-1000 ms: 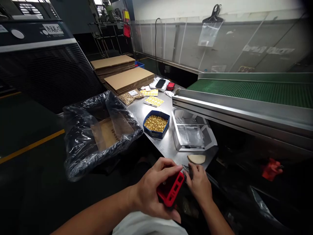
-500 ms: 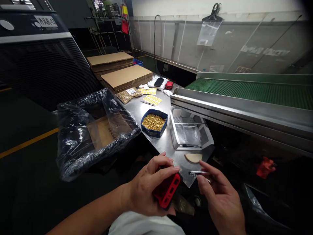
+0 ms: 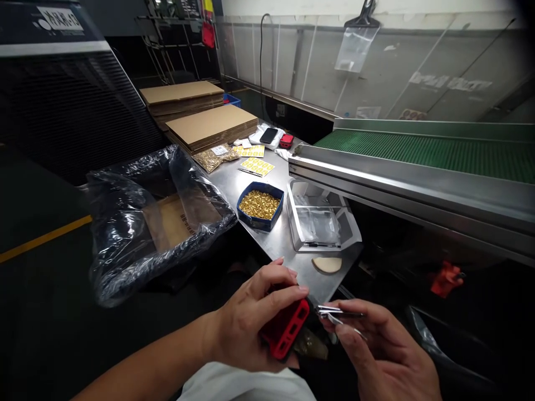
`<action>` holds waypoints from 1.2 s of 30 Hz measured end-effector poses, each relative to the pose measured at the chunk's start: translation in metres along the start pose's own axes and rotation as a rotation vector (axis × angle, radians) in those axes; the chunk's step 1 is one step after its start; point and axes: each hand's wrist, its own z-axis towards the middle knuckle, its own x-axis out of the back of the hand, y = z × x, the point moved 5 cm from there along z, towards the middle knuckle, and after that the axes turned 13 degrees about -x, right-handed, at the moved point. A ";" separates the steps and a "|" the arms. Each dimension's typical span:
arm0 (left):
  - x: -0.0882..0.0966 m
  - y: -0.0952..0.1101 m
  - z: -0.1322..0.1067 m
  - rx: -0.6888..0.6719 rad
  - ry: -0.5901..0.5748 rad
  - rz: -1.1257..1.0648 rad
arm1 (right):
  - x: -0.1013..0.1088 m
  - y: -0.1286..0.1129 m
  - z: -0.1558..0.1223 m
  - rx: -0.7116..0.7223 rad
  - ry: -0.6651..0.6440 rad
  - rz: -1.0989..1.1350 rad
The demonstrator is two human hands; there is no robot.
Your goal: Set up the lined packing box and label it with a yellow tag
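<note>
Steel tweezers [image 3: 337, 314] in R hand [image 3: 387, 356] — now beside red case [image 3: 286, 329].

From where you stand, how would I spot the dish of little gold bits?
Start at the steel table beside the green conveyor. Near its front, between the plastic-lined box and a clear tray, sits the blue dish. It alone has blue walls and loose gold pieces heaped inside.

Single head cam, looks forward and down; hands [image 3: 317, 334] very near, desk [image 3: 234, 184] stretches far-left.
</note>
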 end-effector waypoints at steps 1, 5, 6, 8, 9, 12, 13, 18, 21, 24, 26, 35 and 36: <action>0.000 0.000 0.000 -0.003 -0.005 0.002 | 0.000 -0.001 0.000 0.005 0.006 -0.013; 0.000 0.002 0.001 -0.014 -0.019 0.012 | 0.001 -0.003 -0.002 0.032 0.016 -0.058; 0.000 0.002 0.001 -0.017 -0.017 0.015 | 0.001 -0.003 -0.002 0.042 0.019 -0.058; 0.000 0.004 0.001 -0.025 -0.018 0.019 | 0.001 -0.003 -0.002 0.046 0.025 -0.061; 0.000 0.004 0.001 -0.028 -0.020 0.017 | 0.002 -0.002 -0.002 0.044 0.036 -0.063; 0.001 0.005 0.001 -0.028 -0.032 0.004 | 0.007 -0.002 -0.002 0.043 0.090 -0.089; 0.001 0.005 0.001 -0.029 -0.039 0.003 | 0.009 -0.002 -0.002 0.058 0.106 -0.101; 0.004 0.005 0.004 -0.048 -0.079 0.023 | 0.013 -0.008 -0.004 0.169 0.032 -0.194; 0.006 0.004 0.004 -0.037 -0.091 0.039 | 0.012 -0.010 -0.005 0.214 -0.031 -0.296; 0.007 0.003 0.004 -0.036 -0.104 0.053 | 0.012 -0.012 -0.005 0.253 -0.037 -0.363; 0.006 0.003 0.004 -0.040 -0.117 0.060 | 0.011 -0.013 -0.004 0.270 -0.048 -0.390; 0.007 0.004 0.006 -0.043 -0.130 0.064 | 0.011 -0.016 -0.002 0.310 -0.069 -0.378; 0.007 0.003 0.006 -0.041 -0.129 0.065 | 0.011 -0.016 -0.002 0.308 -0.066 -0.373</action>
